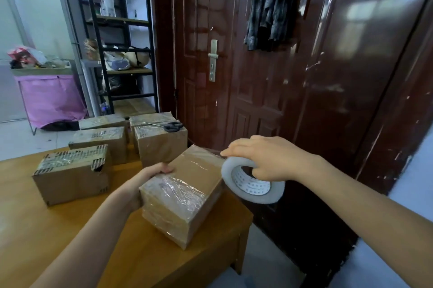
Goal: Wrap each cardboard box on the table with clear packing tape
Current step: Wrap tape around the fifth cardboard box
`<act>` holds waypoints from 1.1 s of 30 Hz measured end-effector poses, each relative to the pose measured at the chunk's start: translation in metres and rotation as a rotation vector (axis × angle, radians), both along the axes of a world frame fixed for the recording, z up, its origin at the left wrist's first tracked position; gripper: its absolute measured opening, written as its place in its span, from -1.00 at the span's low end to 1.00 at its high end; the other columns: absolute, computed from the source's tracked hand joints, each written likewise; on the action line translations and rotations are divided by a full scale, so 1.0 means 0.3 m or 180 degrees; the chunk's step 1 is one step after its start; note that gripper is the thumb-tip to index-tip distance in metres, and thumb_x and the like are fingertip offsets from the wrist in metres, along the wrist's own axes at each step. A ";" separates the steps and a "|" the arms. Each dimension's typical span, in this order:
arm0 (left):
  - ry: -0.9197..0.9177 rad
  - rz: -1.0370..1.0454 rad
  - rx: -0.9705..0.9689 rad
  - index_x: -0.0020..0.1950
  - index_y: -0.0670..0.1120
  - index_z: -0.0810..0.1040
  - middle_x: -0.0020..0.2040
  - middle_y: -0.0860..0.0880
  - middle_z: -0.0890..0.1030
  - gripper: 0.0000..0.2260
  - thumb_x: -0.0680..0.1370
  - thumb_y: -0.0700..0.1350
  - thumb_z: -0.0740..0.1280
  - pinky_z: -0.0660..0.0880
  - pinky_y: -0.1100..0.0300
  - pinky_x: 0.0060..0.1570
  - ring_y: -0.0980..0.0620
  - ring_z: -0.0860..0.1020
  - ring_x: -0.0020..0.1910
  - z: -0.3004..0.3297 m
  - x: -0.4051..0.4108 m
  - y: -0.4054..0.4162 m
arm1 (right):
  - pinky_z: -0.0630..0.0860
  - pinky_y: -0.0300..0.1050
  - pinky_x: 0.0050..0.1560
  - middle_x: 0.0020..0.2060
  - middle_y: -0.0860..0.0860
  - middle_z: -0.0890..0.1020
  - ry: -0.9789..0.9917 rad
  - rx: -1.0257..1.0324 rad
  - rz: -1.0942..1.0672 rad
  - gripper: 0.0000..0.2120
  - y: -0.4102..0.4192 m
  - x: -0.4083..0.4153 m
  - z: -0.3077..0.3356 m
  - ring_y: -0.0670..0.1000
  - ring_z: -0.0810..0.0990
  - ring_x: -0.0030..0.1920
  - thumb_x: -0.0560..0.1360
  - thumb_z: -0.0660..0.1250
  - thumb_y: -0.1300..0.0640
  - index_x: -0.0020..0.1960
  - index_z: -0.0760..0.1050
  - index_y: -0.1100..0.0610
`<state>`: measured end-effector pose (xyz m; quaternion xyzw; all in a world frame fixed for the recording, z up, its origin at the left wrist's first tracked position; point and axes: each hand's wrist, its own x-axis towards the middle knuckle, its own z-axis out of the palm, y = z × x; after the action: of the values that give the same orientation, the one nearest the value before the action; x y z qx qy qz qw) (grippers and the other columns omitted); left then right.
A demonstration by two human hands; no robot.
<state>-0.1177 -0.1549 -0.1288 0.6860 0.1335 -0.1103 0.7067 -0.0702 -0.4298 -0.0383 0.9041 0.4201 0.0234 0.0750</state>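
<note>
The box [185, 196] being wrapped is seen near the right front corner of the table [58, 229], turned at an angle to the table's edges. Its near faces are covered in wrinkled clear tape; its top is partly covered. Bare tabletop is left in front of it and to its left, while its right side lies close to the table's right edge, beyond which open floor [269, 262] is seen.

A strip of clear tape is stretched from the box's far right edge to the roll [251, 183], which is held off the table's right edge, just beside the box. The roll is gripped by the right hand [264, 158]: fingers are curled over its rim and into its core.

The box's left side is held by the left hand [150, 177], the fingers being bent over the upper edge; the fingertips are partly hidden.

Another box [71, 174], with torn striped tape along its top, stands to the left, apart from the first. Behind it, four more boxes [131, 134] are grouped in two rows at the table's far edge, close together. Scissors [169, 126] lie on top of the far right ones.

The table is of orange-brown wood. A dark red door [257, 76] with a metal handle stands close behind the table, and a plaid shirt [273, 1] hangs on it. At the left, a black shelf rack [121, 41] and a pink bin [50, 97] are seen on a pale floor.
</note>
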 end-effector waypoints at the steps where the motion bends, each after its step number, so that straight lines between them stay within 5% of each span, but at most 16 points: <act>1: -0.0165 -0.0061 0.0122 0.21 -0.08 0.55 -0.07 -0.11 0.70 -0.36 0.15 0.00 0.56 0.60 0.16 -0.25 -0.06 0.68 -0.19 -0.005 0.005 0.021 | 0.46 -0.19 -0.16 0.39 -0.32 0.26 -0.0061 0.0091 0.0031 -0.30 0.015 0.001 0.000 -0.14 0.31 0.04 0.48 0.19 0.28 0.48 0.16 -0.27; 4: -0.0762 -0.0317 0.0754 0.35 0.27 0.40 0.44 0.01 0.42 -0.40 0.44 -0.20 0.48 0.49 0.15 0.20 0.00 0.46 0.34 0.044 0.018 0.059 | 0.39 -0.21 -0.07 0.43 -0.24 0.24 -0.0299 0.0679 -0.0049 -0.35 0.021 0.017 -0.030 -0.07 0.32 0.24 0.50 0.21 0.25 0.50 0.19 -0.19; 6: -0.1115 -0.0822 0.1624 0.46 0.27 0.22 0.55 0.11 0.14 -0.28 0.54 -0.44 0.25 0.24 0.29 0.36 0.11 0.14 0.51 0.097 0.021 0.035 | 0.38 -0.21 0.02 0.45 -0.20 0.24 -0.0444 0.1346 -0.0112 -0.35 0.006 0.025 -0.081 -0.06 0.29 0.32 0.48 0.27 0.25 0.49 0.23 -0.15; 8: -0.1272 -0.1322 0.2842 0.56 0.19 0.04 0.58 0.13 -0.08 -0.19 0.51 -0.51 0.12 -0.02 0.18 0.46 0.12 -0.11 0.55 0.132 0.037 -0.034 | 0.37 -0.25 0.11 0.44 -0.14 0.30 -0.0464 0.2237 -0.0038 -0.35 -0.013 0.024 -0.153 -0.07 0.28 0.35 0.44 0.32 0.27 0.47 0.30 -0.10; 10: -0.1130 -0.1563 0.3639 0.59 0.11 0.01 0.59 0.07 -0.01 -0.21 0.48 -0.50 0.05 0.01 0.14 0.46 0.04 -0.01 0.56 0.150 0.050 -0.111 | 0.30 -0.26 0.21 0.40 -0.07 0.37 -0.0723 0.2868 0.0033 -0.37 -0.038 0.018 -0.235 -0.02 0.33 0.37 0.41 0.32 0.26 0.45 0.34 -0.04; 12: -0.1034 -0.1503 0.3950 0.57 0.08 0.13 0.51 -0.04 0.29 -0.33 0.53 -0.42 0.05 0.30 0.15 0.29 -0.06 0.32 0.43 0.153 0.055 -0.167 | 0.31 -0.21 0.26 0.40 -0.04 0.35 -0.0935 0.3114 0.0005 -0.38 -0.058 0.010 -0.307 0.00 0.34 0.37 0.42 0.32 0.25 0.44 0.29 -0.02; 14: -0.1021 -0.1196 0.4011 0.54 0.06 0.22 0.44 -0.10 0.40 -0.50 0.61 -0.24 0.09 0.37 0.12 0.20 -0.09 0.41 0.34 0.147 0.060 -0.201 | 0.27 -0.23 0.28 0.46 -0.04 0.29 -0.0925 0.3164 -0.0090 -0.32 -0.066 -0.001 -0.362 -0.02 0.31 0.37 0.43 0.34 0.30 0.46 0.22 -0.03; 16: -0.1032 -0.0885 0.3942 0.52 0.04 0.27 0.45 -0.10 0.39 -0.57 0.65 0.05 0.12 0.35 0.08 0.25 -0.11 0.40 0.35 0.135 0.068 -0.215 | 0.25 -0.30 0.23 0.48 -0.06 0.27 -0.0904 0.3118 -0.0167 -0.25 -0.070 0.002 -0.377 -0.05 0.31 0.32 0.39 0.37 0.39 0.46 0.20 -0.07; 20: -0.0848 -0.1070 0.4448 0.58 -0.01 0.10 0.57 -0.02 0.15 -0.13 0.43 0.45 0.21 0.14 -0.27 0.41 -0.08 0.16 0.51 0.065 0.043 -0.240 | 0.36 -0.13 0.22 0.43 -0.36 0.17 -0.0263 0.2590 -0.0198 -0.16 -0.109 0.001 -0.400 -0.02 0.35 0.31 0.37 0.33 0.40 0.39 0.20 -0.34; 22: -0.0678 -0.1122 0.4601 0.60 0.04 -0.08 0.60 0.08 -0.06 -0.09 0.43 0.42 0.24 -0.07 -0.43 0.37 -0.11 -0.08 0.57 0.045 0.037 -0.242 | 0.35 -0.16 0.27 0.37 -0.49 0.06 0.0135 0.2438 -0.0341 -0.16 -0.129 -0.014 -0.405 -0.06 0.31 0.39 0.43 0.29 0.36 0.33 0.09 -0.45; 24: -0.0577 -0.1072 0.4396 0.59 0.09 -0.09 0.60 0.12 -0.08 -0.15 0.47 0.30 0.30 -0.09 -0.46 0.35 -0.17 -0.14 0.56 0.051 0.040 -0.244 | 0.42 -0.28 0.07 0.42 -0.45 0.04 0.0074 0.1979 -0.0384 -0.21 -0.125 -0.033 -0.376 -0.10 0.31 0.29 0.46 0.25 0.34 0.39 0.09 -0.40; 27: -0.0618 -0.0966 0.4245 0.58 0.12 0.01 0.59 0.12 0.03 -0.21 0.46 0.21 0.33 0.07 -0.37 0.37 -0.18 -0.06 0.55 0.068 0.045 -0.249 | 0.25 -0.36 -0.31 0.51 -0.30 0.03 -0.0306 0.1198 -0.0331 -0.25 -0.096 -0.066 -0.291 -0.12 0.23 0.08 0.48 0.21 0.36 0.48 0.13 -0.26; 33: -0.0722 -0.0923 0.3907 0.53 0.16 0.18 0.46 -0.01 0.34 -0.14 0.26 0.24 0.38 0.34 -0.12 0.29 -0.12 0.31 0.39 0.080 0.070 -0.195 | 0.27 -0.30 -0.34 0.46 -0.30 0.15 -0.0203 0.0406 -0.0445 -0.23 -0.096 -0.089 -0.149 -0.06 0.31 0.03 0.48 0.19 0.42 0.47 0.17 -0.26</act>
<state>-0.0968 -0.2134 -0.1048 0.9843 0.0025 -0.0350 0.1730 -0.0969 -0.4585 -0.0831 0.9329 0.3510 0.0736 0.0320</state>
